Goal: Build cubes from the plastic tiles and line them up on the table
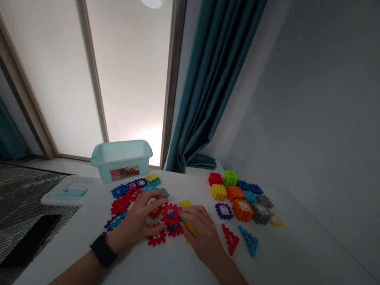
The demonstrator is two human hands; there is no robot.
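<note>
A red square interlocking block [171, 214] with notched edges is between my two hands, above other loose pieces. My left hand [137, 220], with a dark watch on its wrist, has its index finger and thumb curved around the block's left side. My right hand [199, 234] is closed at the right side, where slivers of a green piece [180, 218] show at the fingertips; most of that piece is hidden. Dark blue shows just under the red block. More red pieces [157, 238] lie flat below, and a yellow piece [186, 203] is partly covered by my right hand.
Stacked coloured blocks [235, 194] stand at the back right, with red [229, 239] and blue [249, 241] triangles nearer. Blue and red pieces [120, 205] lie left. A mint bin [123, 155] stands behind them. A clear lid [67, 191] and black flat object [30, 241] are at far left.
</note>
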